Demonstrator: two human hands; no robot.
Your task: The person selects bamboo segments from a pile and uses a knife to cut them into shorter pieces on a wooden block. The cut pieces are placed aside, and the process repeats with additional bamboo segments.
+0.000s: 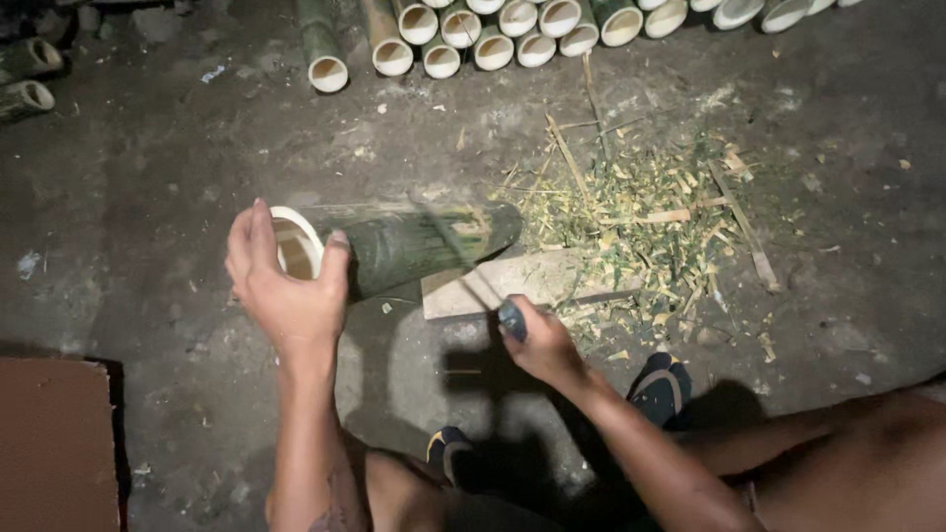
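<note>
Left hand (pixel 288 286): fingers clasped over open rim of green bamboo section (pixel 414 241), lying on its side, far end propped on pale wooden board (pixel 512 281) on concrete floor (pixel 148 197)
Right hand (pixel 540 345): fist closed around knife handle (pixel 512 320), blade angled up onto bamboo
Shavings (pixel 641 222) just right of board; stacked cut bamboo tubes (pixel 493 34) beyond

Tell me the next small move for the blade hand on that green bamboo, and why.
Probably draw the blade another short stroke along the green bamboo section toward its far end. The left hand grips its open end, the far end rests on the wooden board, and the right hand holds the handle with the blade against the skin.
</note>
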